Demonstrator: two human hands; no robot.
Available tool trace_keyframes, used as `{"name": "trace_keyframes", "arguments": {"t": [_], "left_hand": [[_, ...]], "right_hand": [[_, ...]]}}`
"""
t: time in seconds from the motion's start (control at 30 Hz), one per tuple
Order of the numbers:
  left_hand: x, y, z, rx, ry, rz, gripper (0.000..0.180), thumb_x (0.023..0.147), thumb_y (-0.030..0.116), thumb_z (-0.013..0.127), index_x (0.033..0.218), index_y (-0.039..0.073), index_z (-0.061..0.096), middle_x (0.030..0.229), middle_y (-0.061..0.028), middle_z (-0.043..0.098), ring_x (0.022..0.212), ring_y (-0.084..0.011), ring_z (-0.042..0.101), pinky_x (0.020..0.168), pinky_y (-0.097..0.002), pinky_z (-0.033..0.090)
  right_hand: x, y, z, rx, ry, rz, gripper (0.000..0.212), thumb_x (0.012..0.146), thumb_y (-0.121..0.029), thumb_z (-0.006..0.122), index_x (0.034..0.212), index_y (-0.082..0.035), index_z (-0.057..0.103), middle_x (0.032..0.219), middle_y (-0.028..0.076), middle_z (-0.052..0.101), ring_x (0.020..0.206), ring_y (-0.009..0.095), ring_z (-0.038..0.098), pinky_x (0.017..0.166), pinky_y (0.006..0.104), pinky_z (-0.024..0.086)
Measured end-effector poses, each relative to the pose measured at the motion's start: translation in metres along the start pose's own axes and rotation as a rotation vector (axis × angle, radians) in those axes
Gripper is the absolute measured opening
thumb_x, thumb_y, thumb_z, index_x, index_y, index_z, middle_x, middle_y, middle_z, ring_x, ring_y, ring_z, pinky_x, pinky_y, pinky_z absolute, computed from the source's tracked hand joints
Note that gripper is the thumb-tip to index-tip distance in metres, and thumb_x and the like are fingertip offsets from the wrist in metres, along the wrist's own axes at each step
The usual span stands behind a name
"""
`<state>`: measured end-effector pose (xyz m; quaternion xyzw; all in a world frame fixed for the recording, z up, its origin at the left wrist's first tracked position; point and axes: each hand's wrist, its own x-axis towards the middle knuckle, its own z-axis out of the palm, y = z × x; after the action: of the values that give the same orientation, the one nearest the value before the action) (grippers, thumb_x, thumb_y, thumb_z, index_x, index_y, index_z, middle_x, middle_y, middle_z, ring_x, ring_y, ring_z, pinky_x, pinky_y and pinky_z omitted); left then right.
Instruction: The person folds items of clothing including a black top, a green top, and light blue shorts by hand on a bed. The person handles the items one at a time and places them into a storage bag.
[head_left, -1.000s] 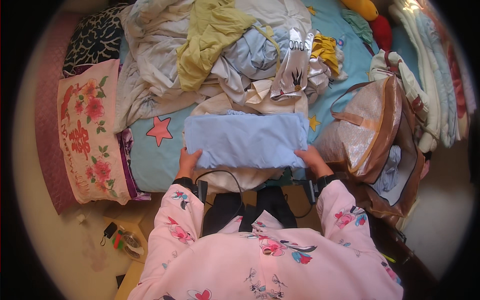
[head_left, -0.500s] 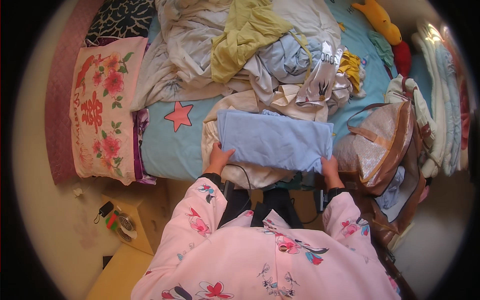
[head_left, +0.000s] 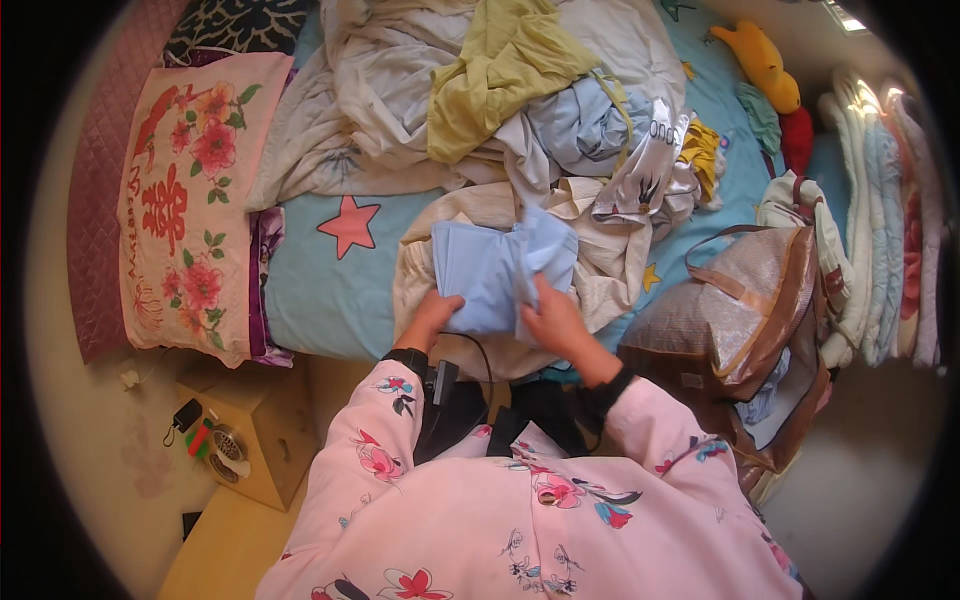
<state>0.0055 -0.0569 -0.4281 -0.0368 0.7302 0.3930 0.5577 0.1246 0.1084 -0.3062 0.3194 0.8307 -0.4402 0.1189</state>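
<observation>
A light blue folded cloth (head_left: 474, 272) lies over the rumpled cream fabric near the bed's front edge. Its lower left corner is pinched by my left hand (head_left: 433, 314), thumb on top. My right hand (head_left: 556, 318) grips the cloth's right part, which is lifted and turned inward over the rest; the fingers behind it are partly hidden. What kind of garment or linen this is, I cannot make out. Beneath and around it spreads the cream fabric (head_left: 610, 270).
Beyond lie a heap of whitish bedding (head_left: 370, 110) and a yellow-green cloth (head_left: 500, 80). A flowered pink pillow (head_left: 195, 210) is at the left. On the right stands a brown open bag (head_left: 725, 320) holding cloth, near folded quilts (head_left: 865, 220). A wooden cabinet (head_left: 270, 440) sits lower left.
My right hand has moved left, bringing the cloth's right end inward, so the cloth is now about half as wide. My left hand keeps its grip at the left corner.
</observation>
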Motion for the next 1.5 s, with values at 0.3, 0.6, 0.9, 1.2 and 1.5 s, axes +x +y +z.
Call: {"name": "trace_keyframes", "arguments": {"t": [0.3, 0.6, 0.9, 1.2, 1.5], "left_hand": [[-0.025, 0.004, 0.019, -0.900, -0.202, -0.139, 0.035, 0.084, 0.031, 0.046, 0.106, 0.004, 0.049, 0.094, -0.0046, 0.056, 0.083, -0.0157, 0.053, 0.072, -0.0272, 0.042], [-0.013, 0.003, 0.015, -0.550, -0.190, -0.178, 0.038, 0.081, 0.025, 0.052, 0.111, 0.001, 0.047, 0.099, -0.0062, 0.054, 0.086, -0.0166, 0.053, 0.072, -0.0282, 0.042], [-0.085, 0.093, 0.023, -0.584, -0.484, -0.004, 0.038, 0.081, 0.019, 0.053, 0.113, 0.002, 0.042, 0.100, -0.0058, 0.053, 0.089, -0.0150, 0.054, 0.076, -0.0291, 0.045], [-0.170, 0.110, -0.012, -0.619, -0.595, -0.045, 0.036, 0.083, 0.019, 0.051, 0.113, 0.000, 0.042, 0.100, -0.0084, 0.055, 0.087, -0.0165, 0.055, 0.078, -0.0299, 0.045], [-0.214, 0.110, -0.031, -0.408, -0.646, 0.311, 0.059, 0.073, 0.023, 0.060, 0.120, -0.001, 0.034, 0.115, -0.0101, 0.046, 0.104, -0.0217, 0.047, 0.088, -0.0341, 0.038]], "right_hand": [[0.033, -0.007, 0.070, -0.053, -0.474, 0.028, 0.081, 0.062, -0.026, 0.060, 0.128, -0.002, 0.019, 0.118, 0.027, 0.037, 0.102, 0.039, 0.043, 0.085, 0.0366, 0.037], [-0.002, 0.017, 0.055, 0.667, -0.533, 0.070, 0.044, 0.078, -0.023, 0.053, 0.114, 0.000, 0.044, 0.104, 0.013, 0.053, 0.092, 0.019, 0.051, 0.081, 0.0262, 0.039], [-0.029, 0.085, -0.011, 1.066, -0.056, 0.799, 0.068, 0.079, -0.053, 0.042, 0.129, -0.011, 0.022, 0.124, 0.009, 0.038, 0.108, 0.020, 0.042, 0.090, 0.0390, 0.031], [-0.037, -0.001, -0.047, 1.554, -0.109, 0.283, 0.044, 0.075, -0.020, 0.059, 0.113, -0.004, 0.044, 0.103, 0.007, 0.055, 0.091, 0.017, 0.053, 0.079, 0.0277, 0.042], [-0.105, -0.075, -0.122, 1.092, 0.086, -0.214, 0.043, 0.071, -0.002, 0.057, 0.112, -0.004, 0.045, 0.103, 0.003, 0.053, 0.093, 0.013, 0.049, 0.085, 0.0268, 0.038]]}}
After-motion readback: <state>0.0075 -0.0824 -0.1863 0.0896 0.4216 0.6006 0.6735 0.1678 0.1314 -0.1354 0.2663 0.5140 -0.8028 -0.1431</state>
